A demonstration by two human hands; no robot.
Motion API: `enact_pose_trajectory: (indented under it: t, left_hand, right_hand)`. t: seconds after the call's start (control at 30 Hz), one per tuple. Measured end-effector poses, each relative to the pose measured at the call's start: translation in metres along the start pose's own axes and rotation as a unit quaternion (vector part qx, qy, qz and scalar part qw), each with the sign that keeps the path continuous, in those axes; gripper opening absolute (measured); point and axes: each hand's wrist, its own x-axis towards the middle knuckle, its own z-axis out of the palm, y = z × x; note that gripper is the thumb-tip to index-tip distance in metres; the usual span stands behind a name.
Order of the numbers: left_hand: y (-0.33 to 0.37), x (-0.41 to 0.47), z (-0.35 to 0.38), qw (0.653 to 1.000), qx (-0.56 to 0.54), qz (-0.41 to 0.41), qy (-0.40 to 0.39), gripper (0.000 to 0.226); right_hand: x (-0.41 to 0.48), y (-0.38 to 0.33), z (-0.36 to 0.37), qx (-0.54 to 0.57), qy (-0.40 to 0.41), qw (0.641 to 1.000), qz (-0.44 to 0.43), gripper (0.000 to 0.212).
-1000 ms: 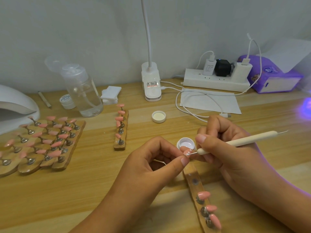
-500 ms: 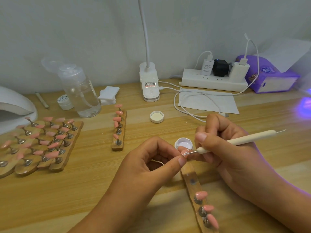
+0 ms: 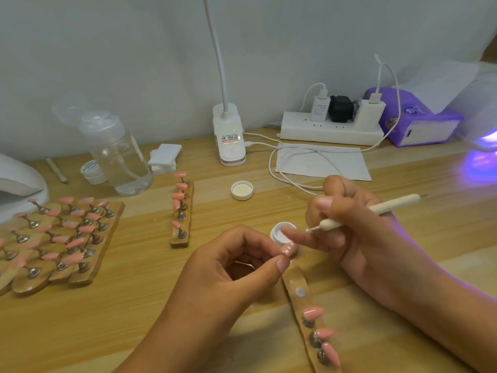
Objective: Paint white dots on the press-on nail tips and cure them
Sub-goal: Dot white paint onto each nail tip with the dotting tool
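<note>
While three pink tips sit on the nearest wooden strip (image 3: 294,278), the left hand (image 3: 234,267) pinches one nail tip (image 3: 289,249) between thumb and forefinger just above that strip's far end, and a few white dots already show on it. Beside it the right hand (image 3: 360,238) grips the dotting tool (image 3: 376,210) like a pen, its ball end held clear of the tip and near the open pot of white gel (image 3: 282,231). A clean next dot probably calls for a small reload, a braced finger and a light, straight touch, evenly spaced. Farther off, the purple-lit curing lamp (image 3: 488,137) stands at the right edge.
</note>
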Motion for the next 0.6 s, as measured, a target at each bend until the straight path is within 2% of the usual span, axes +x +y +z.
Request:
enact_pose_trajectory:
  t: [0.23,0.33,0.47,0.6]
  left_hand:
    - [-0.002,-0.003,0.003,0.999,0.039,0.0,-0.034,0.026]
    - [-0.002,-0.003,0.005,0.993,0.103,0.019,-0.059,0.024]
    - [-0.002,0.001,0.007,0.971,0.22,0.064,-0.066,0.02]
    - [-0.003,-0.001,0.009,0.966,0.243,0.068,-0.061,0.022]
  right_hand:
    - [0.012,-0.006,-0.013,0.071,0.08,0.994,-0.01,0.029]
    - [0.016,-0.006,-0.014,0.088,0.098,0.991,-0.004,0.028]
    - [0.017,-0.005,-0.015,0.084,0.107,0.991,0.002,0.03]
    - [0.016,-0.003,-0.015,0.035,0.105,0.994,0.001,0.031]
